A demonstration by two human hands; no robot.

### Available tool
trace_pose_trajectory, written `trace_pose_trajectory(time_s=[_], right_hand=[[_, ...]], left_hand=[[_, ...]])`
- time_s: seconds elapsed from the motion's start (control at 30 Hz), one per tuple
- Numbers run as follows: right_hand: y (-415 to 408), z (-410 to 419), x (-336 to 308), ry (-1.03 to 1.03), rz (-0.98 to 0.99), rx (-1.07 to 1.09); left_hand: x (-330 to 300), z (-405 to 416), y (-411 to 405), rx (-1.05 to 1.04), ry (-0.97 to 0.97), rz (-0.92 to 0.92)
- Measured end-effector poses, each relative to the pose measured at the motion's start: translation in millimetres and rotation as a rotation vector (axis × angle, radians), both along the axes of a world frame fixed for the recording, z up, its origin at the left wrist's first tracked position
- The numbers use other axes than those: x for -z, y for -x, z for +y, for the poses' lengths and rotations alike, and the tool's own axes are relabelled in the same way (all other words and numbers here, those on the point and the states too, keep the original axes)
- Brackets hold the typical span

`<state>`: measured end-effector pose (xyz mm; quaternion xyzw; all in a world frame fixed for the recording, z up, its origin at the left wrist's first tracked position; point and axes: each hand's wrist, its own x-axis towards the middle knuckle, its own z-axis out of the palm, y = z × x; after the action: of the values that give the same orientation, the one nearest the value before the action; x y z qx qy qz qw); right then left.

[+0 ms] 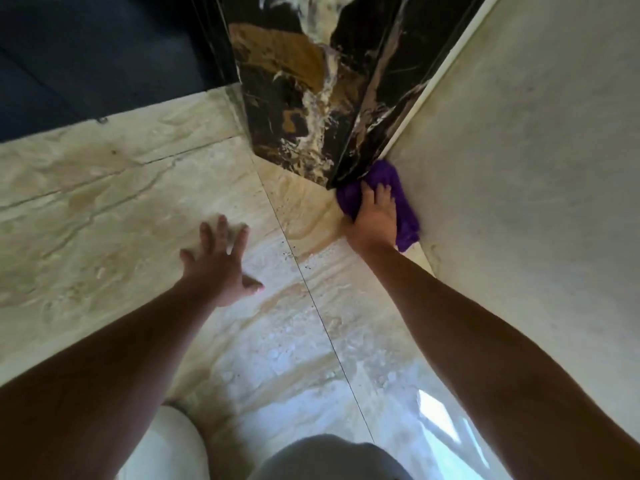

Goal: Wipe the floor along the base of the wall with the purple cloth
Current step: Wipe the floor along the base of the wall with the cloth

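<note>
Purple cloth bunched at wall base, right hand pressing it — fingers gripping, left hand open, splayed on floor.

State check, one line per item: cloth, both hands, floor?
purple cloth: bunched, pressed into the corner where the pale wall meets the dark marble panel.
right hand: palm down on the cloth, fingers spread.
left hand: open, flat on the floor, holding nothing.
floor: glossy beige tile, dark specks along the grout line near the cloth.
</note>
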<state>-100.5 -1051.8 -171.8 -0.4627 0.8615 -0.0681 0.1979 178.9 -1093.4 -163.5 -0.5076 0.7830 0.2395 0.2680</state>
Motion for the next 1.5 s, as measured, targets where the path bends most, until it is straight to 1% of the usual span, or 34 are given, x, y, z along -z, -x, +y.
trace_pose_trajectory(time_s=[0.07, 0.13, 0.23, 0.4, 0.5, 0.53, 0.6, 0.67, 0.77, 0.9, 1.03, 1.13, 1.23, 1.3, 1.4, 1.5], right_hand=[[17, 17, -3, 0.041, -0.027, -0.117], [29, 32, -3, 0.032, -0.059, -0.239], [31, 52, -1, -0.011, -0.012, -0.412], [5, 27, 2, -0.041, 0.03, -0.504], [-20, 19, 3, -0.038, 0.027, -0.433], [-28, 23, 4, -0.032, 0.023, -0.443], [-43, 23, 7, -0.021, 0.015, -0.536], [-56, 3, 7, -0.005, -0.02, -0.598], [-78, -52, 7, -0.02, -0.09, -0.584], [-112, -104, 8, -0.072, -0.039, -0.719], [-126, -118, 9, -0.057, 0.011, -0.726], [-105, -82, 13, -0.004, 0.031, -0.7], [-57, -18, 13, 0.028, 0.048, -0.588], [-28, 15, 10, 0.009, 0.066, -0.558], [-10, 26, 11, -0.017, 0.11, -0.537], [-28, 21, 18, 0.023, 0.132, -0.511]], left_hand=[[-3, -1, -1, 0.001, -0.013, 0.006], [-5, -3, -1, 0.005, -0.012, 0.009], [-11, -5, -6, 0.025, 0.012, 0.011], [-2, 0, -13, 0.031, 0.064, 0.05], [6, 7, -10, 0.023, 0.104, 0.068], [7, 8, -9, 0.029, 0.115, 0.07], [6, 7, -10, 0.043, 0.132, 0.058], [4, 6, -8, 0.047, 0.121, 0.041], [2, 5, -7, 0.024, 0.098, 0.041], [3, 4, -7, 0.003, 0.088, 0.04], [4, 2, -9, 0.024, 0.092, 0.015], [0, -2, -10, 0.048, 0.091, -0.024], [-6, -3, -5, 0.033, 0.069, -0.024], [-10, -3, -4, -0.002, 0.046, 0.002], [-8, -3, -5, -0.008, 0.04, 0.042], [-1, 1, -7, 0.004, 0.063, 0.032]])
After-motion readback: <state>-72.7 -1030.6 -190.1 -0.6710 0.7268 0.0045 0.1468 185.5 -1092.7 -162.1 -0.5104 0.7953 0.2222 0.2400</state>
